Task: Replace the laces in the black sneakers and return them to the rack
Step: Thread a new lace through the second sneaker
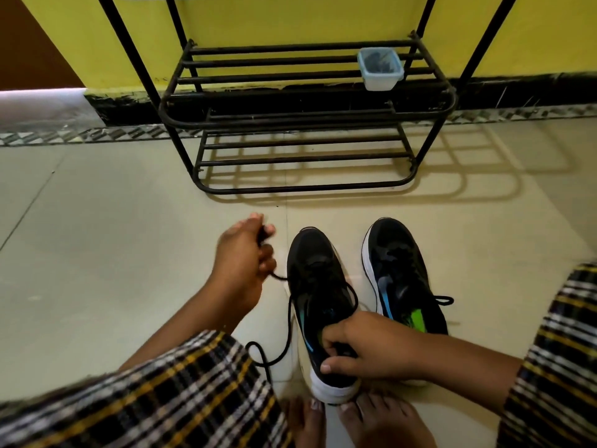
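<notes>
the left hand (pixel 241 263) pinched the black lace (pixel 288 334) and drew it off to the left; the right hand (pixel 361 345) curled round the heel of the near sneaker (pixel 318 286) on the floor; best pull steady while that heel was pinned; the other sneaker (pixel 400 273) sat just right, short of the rack (pixel 307 124).

The left hand (pixel 242 253) is motion-blurred, so how its fingers (pixel 266 258) close on the black lace (pixel 287 334) is unclear. The right hand (pixel 361 347) covers the near sneaker's (pixel 318 286) heel opening; its fingertips vanish inside. Contents of the small plastic tub (pixel 381 70) are too dim to identify. The shoe rack (pixel 303 124) is cut off by the top edge.
</notes>
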The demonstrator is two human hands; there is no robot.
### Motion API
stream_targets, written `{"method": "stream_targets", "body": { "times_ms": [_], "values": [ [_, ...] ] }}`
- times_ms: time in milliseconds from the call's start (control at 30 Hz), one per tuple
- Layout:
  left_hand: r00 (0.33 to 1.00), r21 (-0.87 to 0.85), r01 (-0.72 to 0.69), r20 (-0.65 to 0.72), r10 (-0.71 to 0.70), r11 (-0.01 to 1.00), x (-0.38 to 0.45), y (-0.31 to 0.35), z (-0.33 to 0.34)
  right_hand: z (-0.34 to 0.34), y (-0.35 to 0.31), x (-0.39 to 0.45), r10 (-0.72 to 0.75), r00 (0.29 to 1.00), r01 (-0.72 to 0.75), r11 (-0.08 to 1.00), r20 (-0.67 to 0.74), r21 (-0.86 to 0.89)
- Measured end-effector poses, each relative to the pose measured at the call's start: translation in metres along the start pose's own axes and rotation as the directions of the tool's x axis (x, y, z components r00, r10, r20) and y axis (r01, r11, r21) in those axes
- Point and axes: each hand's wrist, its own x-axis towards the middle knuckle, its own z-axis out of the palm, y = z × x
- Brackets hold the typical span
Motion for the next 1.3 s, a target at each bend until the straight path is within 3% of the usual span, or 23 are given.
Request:
{"method": "stream_targets", "body": {
  "times_ms": [133,167,233,300,333,433,533,667,733,800,867,900,967,1100,1200,1300],
  "values": [
    [0.997,0.453,-0.051,0.077,0.018,0.890,-0.005,-0.029,-0.008,-0.001,-0.001,0.000,0.011,1.000,-0.010,0.997,-0.017,0.082],
    [0.991,0.584,-0.111,0.127,0.044,0.805,-0.005,-0.036,-0.012,-0.001,-0.001,0.001,0.014,1.000,-0.012,0.995,-0.018,0.101],
    [0.965,0.821,-0.255,0.252,0.075,0.511,-0.002,-0.046,-0.022,-0.001,-0.001,0.002,0.019,1.000,-0.016,0.987,-0.015,0.159],
    [0.950,0.927,-0.306,0.311,0.009,0.216,0.001,-0.053,-0.029,-0.001,0.000,0.003,0.032,0.999,-0.030,0.979,-0.010,0.200],
    [0.948,0.940,-0.313,0.319,-0.022,0.137,0.001,-0.055,-0.032,-0.001,0.000,0.003,0.038,0.999,-0.035,0.977,-0.010,0.210],
    [0.937,0.936,-0.346,0.348,-0.025,0.068,0.003,-0.057,-0.035,0.000,0.001,0.003,0.045,0.999,-0.038,0.970,-0.023,0.238],
    [0.918,0.913,-0.394,0.396,0.004,0.103,0.006,-0.055,-0.036,0.002,0.002,0.003,0.045,0.998,-0.033,0.963,-0.038,0.266],
    [0.874,0.818,-0.484,0.435,0.216,0.312,0.006,-0.048,-0.031,0.003,0.003,0.004,0.044,0.997,-0.027,0.963,-0.056,0.266],
    [0.881,0.749,-0.473,0.396,0.258,0.464,0.003,-0.043,-0.027,0.005,0.003,0.004,0.055,0.996,-0.033,0.959,-0.072,0.282],
    [0.920,0.611,-0.387,0.304,0.247,0.691,-0.001,-0.037,-0.022,0.008,0.004,0.004,0.063,0.994,-0.035,0.955,-0.086,0.295],
    [0.959,0.332,-0.251,0.210,0.188,0.909,-0.004,-0.030,-0.017,0.009,0.004,0.004,0.070,0.993,-0.038,0.953,-0.095,0.300],
    [0.969,0.205,-0.200,0.188,0.162,0.958,-0.004,-0.027,-0.014,0.008,0.004,0.004,0.072,0.993,-0.039,0.953,-0.098,0.302],
    [0.973,0.120,-0.168,0.180,0.145,0.979,-0.007,-0.023,-0.011,0.008,0.003,0.004,0.070,0.992,-0.035,0.952,-0.106,0.303],
    [0.973,0.174,-0.170,0.186,0.137,0.970,-0.016,-0.022,-0.006,0.012,0.003,0.004,0.077,0.988,-0.036,0.959,-0.135,0.282],
    [0.978,0.238,-0.163,0.169,0.125,0.957,-0.015,-0.017,-0.008,0.014,0.004,0.005,0.088,0.984,-0.042,0.960,-0.156,0.278],
    [0.971,0.413,-0.076,0.238,-0.027,0.907,-0.012,-0.017,-0.020,0.014,0.004,0.005,0.094,0.982,-0.044,0.957,-0.164,0.288]
  ]
}}
